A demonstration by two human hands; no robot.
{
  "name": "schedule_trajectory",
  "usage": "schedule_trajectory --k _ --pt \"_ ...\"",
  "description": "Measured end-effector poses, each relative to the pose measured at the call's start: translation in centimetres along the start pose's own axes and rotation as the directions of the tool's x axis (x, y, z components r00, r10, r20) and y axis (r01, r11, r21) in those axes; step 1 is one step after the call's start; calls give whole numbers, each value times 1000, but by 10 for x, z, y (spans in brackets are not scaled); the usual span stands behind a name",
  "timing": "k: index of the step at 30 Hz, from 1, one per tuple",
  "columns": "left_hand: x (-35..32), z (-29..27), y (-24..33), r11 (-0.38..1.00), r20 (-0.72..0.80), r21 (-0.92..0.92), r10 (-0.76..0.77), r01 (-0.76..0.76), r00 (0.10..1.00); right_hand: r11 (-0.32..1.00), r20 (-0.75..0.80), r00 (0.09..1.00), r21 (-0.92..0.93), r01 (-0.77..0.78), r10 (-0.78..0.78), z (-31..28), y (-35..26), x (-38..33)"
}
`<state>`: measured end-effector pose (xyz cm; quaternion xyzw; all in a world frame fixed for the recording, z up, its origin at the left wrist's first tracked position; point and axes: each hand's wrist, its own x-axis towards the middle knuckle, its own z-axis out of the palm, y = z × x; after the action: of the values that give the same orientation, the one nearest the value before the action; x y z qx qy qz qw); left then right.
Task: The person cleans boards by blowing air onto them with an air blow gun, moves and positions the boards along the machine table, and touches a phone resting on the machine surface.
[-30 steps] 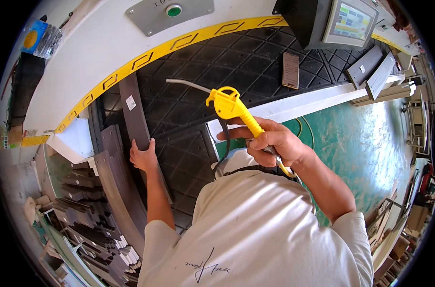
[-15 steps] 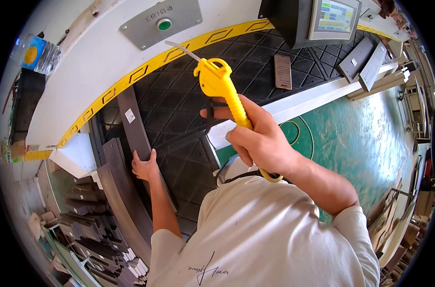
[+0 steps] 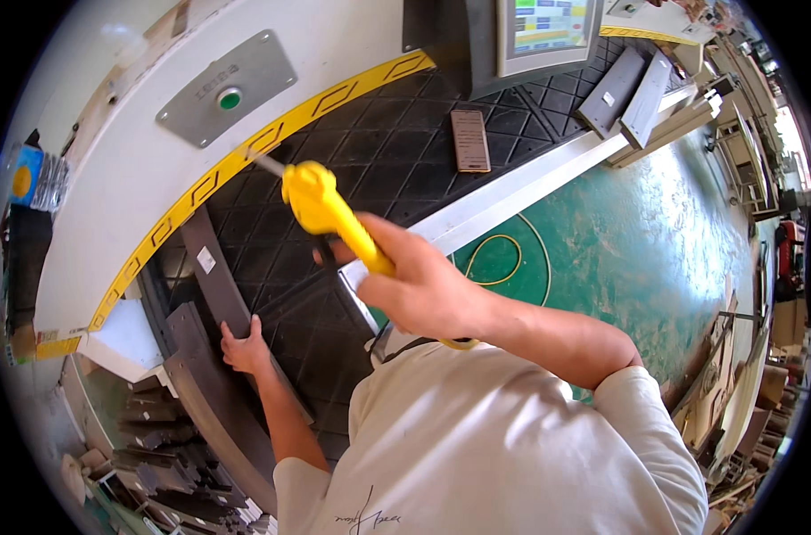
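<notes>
Right hand [image 3: 423, 285] is gripping a yellow air blow gun [image 3: 329, 212], fingers wrapped fully round the handle, closed tight. Gun body is sticking up and left out of the fist, thin metal nozzle [image 3: 267, 165] pointing toward the yellow-and-black striped edge [image 3: 245, 156] of the machine. Gun is hovering above the black diamond-pattern mat [image 3: 378, 143], not touching it.

Left hand [image 3: 243, 348] is lying on a dark grey flat panel [image 3: 218, 285] at the mat's left side, palm down, fingers curled over the panel's near edge, thumb on top. Panel is running from the striped edge down toward the person, lying flat on the mat. A second grey panel [image 3: 196, 374] is sitting just left of it, beside the hand.

Gun is up and to the right of the left hand, well apart from it.

Further back on the mat a small brown ribbed block [image 3: 469, 140] is lying alone. Grey metal plate with green button [image 3: 227, 89] is sitting on the white machine housing beyond the striped edge. Screen [image 3: 548, 27] is standing at the mat's far side. Green floor [image 3: 619, 241] is right of the mat, with stacked dark offcuts [image 3: 147, 437] lower left.
</notes>
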<state>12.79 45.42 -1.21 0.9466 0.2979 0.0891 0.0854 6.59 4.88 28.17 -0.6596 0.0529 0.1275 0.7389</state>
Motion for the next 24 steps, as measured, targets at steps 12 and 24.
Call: schedule_trajectory --k 12,24 --pt "25 45 29 984 -183 130 144 -121 973 908 202 915 -315 -277 349 -93 76 -57" --pt "-106 41 437 392 593 -784 700 481 398 799 -219 812 434 -415 541 -148 98 -147"
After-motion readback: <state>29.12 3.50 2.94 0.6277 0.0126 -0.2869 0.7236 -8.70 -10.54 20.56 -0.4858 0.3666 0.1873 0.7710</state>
